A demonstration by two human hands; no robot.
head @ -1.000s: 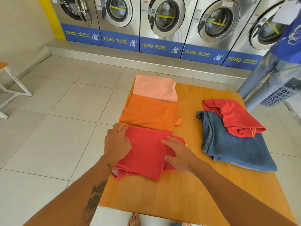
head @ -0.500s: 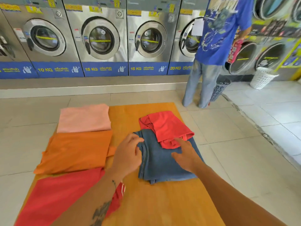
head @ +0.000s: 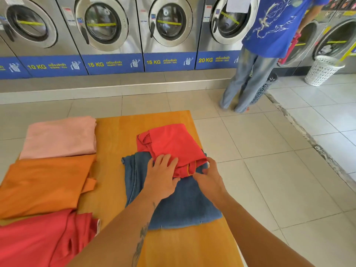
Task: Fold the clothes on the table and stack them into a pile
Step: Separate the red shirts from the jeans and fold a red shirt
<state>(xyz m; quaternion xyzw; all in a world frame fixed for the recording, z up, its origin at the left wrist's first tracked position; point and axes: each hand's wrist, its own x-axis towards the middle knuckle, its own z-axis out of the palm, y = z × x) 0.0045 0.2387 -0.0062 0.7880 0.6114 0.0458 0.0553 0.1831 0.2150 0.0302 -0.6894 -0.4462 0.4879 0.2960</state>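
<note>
A crumpled red garment [head: 173, 143] lies on top of folded blue jeans [head: 185, 205] at the right side of the wooden table [head: 119, 135]. My left hand [head: 161, 176] rests flat on the red garment's near edge, fingers spread. My right hand [head: 210, 178] pinches the garment's near right hem. Along the table's left side lie a folded pink cloth [head: 59, 137], a folded orange cloth [head: 44, 182] and a folded red cloth [head: 38, 241], side by side and slightly overlapping.
A person in a blue shirt [head: 269, 35] stands at the washing machines [head: 169, 31] beyond the table, with a dark basket [head: 264, 89] at their feet. A white laundry basket [head: 321, 70] stands at the far right. Tiled floor surrounds the table.
Both hands left the folded red cloth at the left, moved right across the jeans, and now rest on the crumpled red garment. My view turned right.
</note>
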